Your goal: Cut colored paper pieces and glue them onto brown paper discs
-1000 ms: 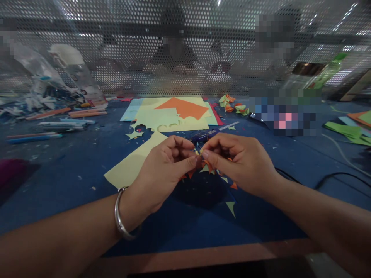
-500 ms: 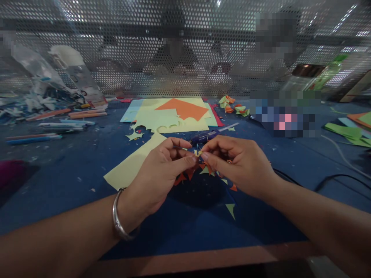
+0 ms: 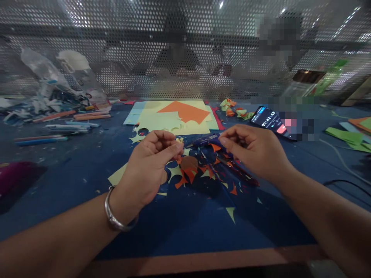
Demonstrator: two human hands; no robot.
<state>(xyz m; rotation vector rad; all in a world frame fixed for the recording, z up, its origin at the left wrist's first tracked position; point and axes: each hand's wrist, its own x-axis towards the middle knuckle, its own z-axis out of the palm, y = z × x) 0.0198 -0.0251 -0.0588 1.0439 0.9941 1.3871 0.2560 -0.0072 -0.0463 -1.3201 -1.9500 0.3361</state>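
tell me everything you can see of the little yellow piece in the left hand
The little yellow piece is pale, with a bumpy, lobed upper edge; it may be curled paper, but it is too small to tell. The left hand pinches it at the fingertips, above the blue table, its lower part hidden by the thumb. The right hand is apart from it.

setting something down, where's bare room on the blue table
Nearly bare: between rounded magenta object and pale yellow paper corner; between silver metal bracelet and green triangular paper scrap. Crowded: orange paper scraps between left hand and right hand.
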